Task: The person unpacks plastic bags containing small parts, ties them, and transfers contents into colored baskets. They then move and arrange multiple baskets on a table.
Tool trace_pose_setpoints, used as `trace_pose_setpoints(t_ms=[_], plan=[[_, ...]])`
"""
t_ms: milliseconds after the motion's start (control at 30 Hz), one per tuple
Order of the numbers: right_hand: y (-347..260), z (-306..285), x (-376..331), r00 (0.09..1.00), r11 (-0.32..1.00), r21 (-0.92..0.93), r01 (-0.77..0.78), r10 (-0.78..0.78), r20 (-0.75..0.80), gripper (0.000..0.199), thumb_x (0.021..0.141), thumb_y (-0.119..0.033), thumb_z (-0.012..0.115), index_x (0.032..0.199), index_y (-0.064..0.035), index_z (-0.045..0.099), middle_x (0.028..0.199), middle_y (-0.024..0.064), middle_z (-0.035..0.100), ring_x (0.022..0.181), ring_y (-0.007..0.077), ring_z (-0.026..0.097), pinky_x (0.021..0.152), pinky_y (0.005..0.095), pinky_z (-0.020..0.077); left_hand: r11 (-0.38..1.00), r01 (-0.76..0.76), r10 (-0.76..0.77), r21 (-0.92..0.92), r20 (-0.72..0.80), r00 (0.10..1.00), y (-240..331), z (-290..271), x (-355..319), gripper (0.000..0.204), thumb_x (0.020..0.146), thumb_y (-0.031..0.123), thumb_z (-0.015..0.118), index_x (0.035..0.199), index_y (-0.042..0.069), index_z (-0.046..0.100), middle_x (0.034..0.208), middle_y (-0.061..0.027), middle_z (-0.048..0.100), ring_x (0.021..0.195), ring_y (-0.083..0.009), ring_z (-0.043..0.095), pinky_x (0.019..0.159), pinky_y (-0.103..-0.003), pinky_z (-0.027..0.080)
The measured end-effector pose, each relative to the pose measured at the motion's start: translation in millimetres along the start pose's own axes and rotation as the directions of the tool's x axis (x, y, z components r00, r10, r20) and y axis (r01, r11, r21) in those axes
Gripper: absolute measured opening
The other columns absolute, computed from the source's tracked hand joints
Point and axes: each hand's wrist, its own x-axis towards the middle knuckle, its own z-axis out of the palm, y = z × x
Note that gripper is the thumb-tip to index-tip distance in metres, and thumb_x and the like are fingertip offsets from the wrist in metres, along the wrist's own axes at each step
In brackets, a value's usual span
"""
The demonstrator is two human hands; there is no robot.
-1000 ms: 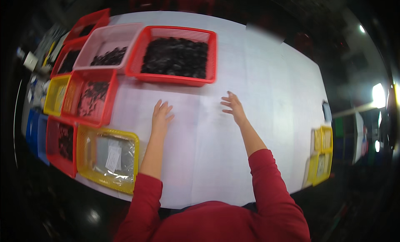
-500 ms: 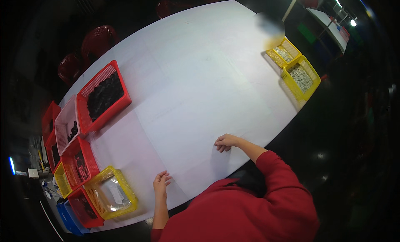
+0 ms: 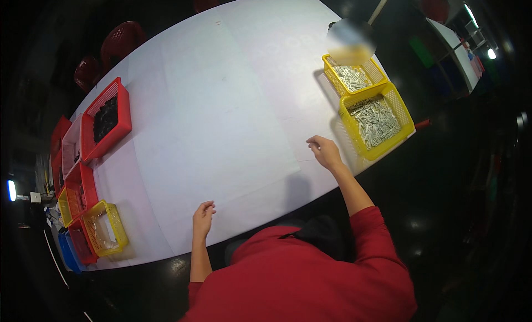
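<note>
The right hand is held over the white table, apart from the baskets; its fingers are loosely curved and released, while its palm is hidden from view. A near yellow basket is located just to the right of this hand and slightly beyond it; slender silvery pieces are contained in it. A far yellow basket is placed beyond the near one, farther from the right hand, and is loaded with small pale pieces. The left hand is positioned nearer to the body, with its fingers bent but unclenched; whether the tabletop is touched cannot be determined. Well to the left of this hand, a yellow mesh basket is set near the table edge. Farther forward and to the left of the left hand, black pieces are held in a red basket
</note>
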Motion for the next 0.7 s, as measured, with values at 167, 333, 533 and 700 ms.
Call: trace_pose_setpoints(t_ms=[167,333,533,700], plan=[[76.8,-65.6,-9.6,0.945,0.988,-0.030,-0.153,0.137,-0.297,0.016,0.080,-0.012,0.054,0.090,-0.0069,0.064,0.084,0.0124,0.064,0.079,0.0283,0.061,0.072,0.0357,0.0471,0.831,-0.439,0.274,0.343,0.434,0.858,64.8,110.5,-21.9,0.033,0.083,0.019,0.052,0.113,0.005,0.055,0.111,-0.0146,0.058,0.095,-0.0273,0.058,0.082,-0.036,0.045],[105.9,-102.9,-60.7,0.849,0.952,-0.028,-0.305,0.259,-0.461,0.024,0.080,-0.009,0.051,0.102,-0.0064,0.060,0.100,0.0114,0.060,0.090,0.0251,0.058,0.079,0.0349,0.0454,0.755,-0.541,0.286,0.369,0.557,0.779,65.7,134.0,-6.6,0.034,0.084,0.021,0.051,0.113,0.005,0.055,0.111,-0.0150,0.058,0.096,-0.0273,0.059,0.080,-0.036,0.047],[170.1,-184.0,-66.5,0.818,0.929,-0.097,-0.358,0.261,-0.513,0.025,0.078,-0.007,0.052,0.101,-0.0026,0.060,0.100,0.0113,0.059,0.090,0.0247,0.058,0.080,0.0345,0.0452,0.752,-0.497,0.133,0.432,0.639,0.757,112.4,182.5,36.3,0.034,0.085,0.023,0.050,0.111,0.002,0.056,0.107,-0.0151,0.061,0.095,-0.0273,0.060,0.082,-0.035,0.047],[222.0,-242.9,40.0,0.846,0.943,-0.160,-0.292,0.177,-0.504,0.025,0.074,-0.010,0.056,0.098,-0.0025,0.061,0.101,0.0143,0.057,0.097,0.0304,0.054,0.089,0.0377,0.0397,0.881,-0.441,0.210,0.173,0.693,0.690,178.6,309.8,40.1,0.048,0.085,0.033,0.053,0.122,0.001,0.048,0.116,-0.0150,0.056,0.099,-0.0266,0.058,0.081,-0.035,0.048]])
